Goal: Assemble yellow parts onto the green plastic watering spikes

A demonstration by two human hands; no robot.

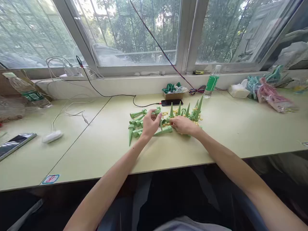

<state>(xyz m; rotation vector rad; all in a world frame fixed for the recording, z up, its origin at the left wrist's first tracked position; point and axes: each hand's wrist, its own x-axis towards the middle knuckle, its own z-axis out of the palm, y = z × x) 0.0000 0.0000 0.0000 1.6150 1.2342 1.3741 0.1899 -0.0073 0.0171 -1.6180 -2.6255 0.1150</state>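
Pinched in my left hand (151, 123) is a green plastic spike (157, 110), its capped end showing above my fingers. To the right, my right hand (183, 124) is closed low over the pile, with its fingertips beside small green parts; whatever they grip is hidden. Cone-shaped spikes lie left of my left hand, one of them a spike (131, 133) pointing toward me. Beyond my right hand several spikes stand point up, including a tall spike (199, 107). Small yellow pieces (165, 114) are scattered among them.
Behind the pile lie a phone (172, 102) on a cable and a small box (173, 95) holding green material. A bottle (211, 81) stands by the sill. Bagged items (271, 93) and a tissue pack (239, 89) are at right; a white charger (52, 136) and another phone (16, 144) at left.
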